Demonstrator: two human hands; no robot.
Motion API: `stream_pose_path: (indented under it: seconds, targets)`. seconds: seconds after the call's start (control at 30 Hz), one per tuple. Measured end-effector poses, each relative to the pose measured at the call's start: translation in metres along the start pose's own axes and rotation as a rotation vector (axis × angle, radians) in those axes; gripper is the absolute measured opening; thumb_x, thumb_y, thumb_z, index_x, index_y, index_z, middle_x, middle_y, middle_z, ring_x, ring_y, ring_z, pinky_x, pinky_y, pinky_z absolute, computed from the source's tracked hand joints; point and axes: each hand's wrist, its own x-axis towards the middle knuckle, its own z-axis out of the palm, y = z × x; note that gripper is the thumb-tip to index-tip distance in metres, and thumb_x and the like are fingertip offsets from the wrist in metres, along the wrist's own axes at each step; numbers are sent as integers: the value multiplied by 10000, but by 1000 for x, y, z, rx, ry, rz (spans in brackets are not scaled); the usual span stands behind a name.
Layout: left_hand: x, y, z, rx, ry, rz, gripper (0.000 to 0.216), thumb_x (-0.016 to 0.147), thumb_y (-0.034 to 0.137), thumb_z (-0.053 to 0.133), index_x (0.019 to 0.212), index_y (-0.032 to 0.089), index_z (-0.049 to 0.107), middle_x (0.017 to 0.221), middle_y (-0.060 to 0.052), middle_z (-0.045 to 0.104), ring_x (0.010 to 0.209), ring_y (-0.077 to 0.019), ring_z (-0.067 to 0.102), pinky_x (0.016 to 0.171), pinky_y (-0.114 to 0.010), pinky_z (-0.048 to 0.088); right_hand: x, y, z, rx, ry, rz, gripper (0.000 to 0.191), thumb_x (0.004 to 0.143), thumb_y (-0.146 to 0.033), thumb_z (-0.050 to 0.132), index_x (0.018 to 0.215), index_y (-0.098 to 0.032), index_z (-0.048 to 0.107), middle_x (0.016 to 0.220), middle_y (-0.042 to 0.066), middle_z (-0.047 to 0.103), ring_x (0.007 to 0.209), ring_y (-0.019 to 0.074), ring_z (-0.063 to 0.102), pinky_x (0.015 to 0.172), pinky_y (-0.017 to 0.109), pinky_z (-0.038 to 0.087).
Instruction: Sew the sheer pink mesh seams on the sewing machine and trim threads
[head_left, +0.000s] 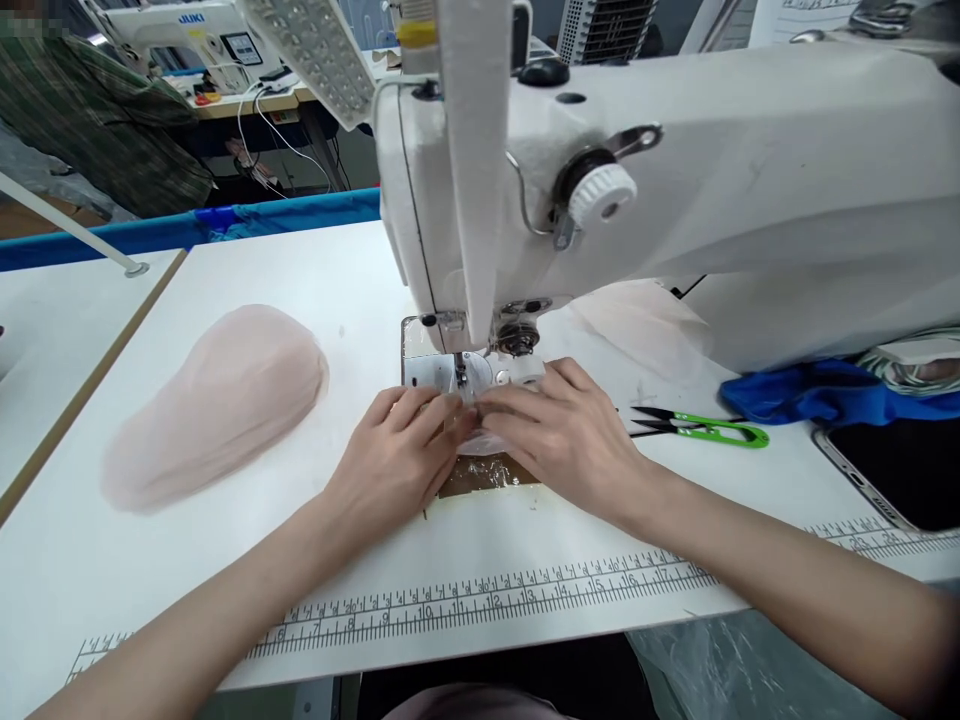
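Observation:
Both my hands meet right in front of the needle of a white sewing machine (675,170). My left hand (401,445) has its fingers pressed together on the left edge of a small piece of sheer pale fabric (484,442). From the right, my right hand (566,435) pinches the same fabric near the presser foot (460,372). Much of the fabric is hidden under my fingers. Left of the machine lies a rounded stack of sheer pink fabric pieces (225,400). More thin pale fabric (649,320) lies behind my right hand, under the machine arm.
Green-handled thread snips (705,428) lie right of my right hand. Farther right are a phone (900,470) and blue cloth (817,392). A printed ruler (450,605) runs along the table's front edge. Another person's checked sleeve (97,120) shows at the upper left, near a second machine (195,40).

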Motion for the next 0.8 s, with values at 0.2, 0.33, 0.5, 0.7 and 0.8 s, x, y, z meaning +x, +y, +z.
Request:
stream_pose_path:
  seconds: [0.2, 0.33, 0.5, 0.7, 0.8]
  targets:
    - [-1, 9, -7, 190, -37, 19, 271, 904, 125, 523, 1144, 163, 644, 1186, -70, 681, 1083, -231, 603, 834, -407, 373, -1, -1, 4, -34, 0, -64, 260, 888, -15, 498, 792, -175, 678, 965, 11, 742, 924, 165, 579, 790, 312, 365]
    - [0, 7, -5, 170, -22, 10, 248, 917, 135, 506, 1111, 161, 658, 1151, -73, 696, 1107, -232, 613, 846, -407, 367, -2, -1, 5, -39, 1, -67, 277, 891, -3, 488, 783, -180, 673, 954, 7, 744, 913, 159, 593, 797, 315, 364]
    - [1, 2, -2, 141, -32, -7, 255, 930, 152, 495, 1122, 183, 660, 1143, -70, 699, 1121, -241, 615, 848, -410, 365, 0, 1, 7, -24, -2, -58, 262, 882, 0, 499, 805, -178, 675, 936, 17, 747, 852, 160, 614, 795, 322, 365]
    - [5, -8, 0, 94, -29, -35, 284, 932, 138, 468, 1134, 198, 658, 1171, -81, 685, 1146, -254, 600, 852, -431, 367, 4, 8, 14, -34, -3, -31, 289, 869, 20, 482, 817, -187, 677, 885, 4, 748, 764, 153, 613, 835, 339, 362]
    - [6, -11, 2, 88, -26, -59, 292, 934, 149, 465, 1150, 218, 650, 1191, -77, 675, 1142, -257, 601, 850, -441, 367, 4, 10, 17, -32, 9, -32, 262, 880, -9, 493, 869, -179, 692, 895, 22, 748, 746, 158, 612, 858, 357, 365]
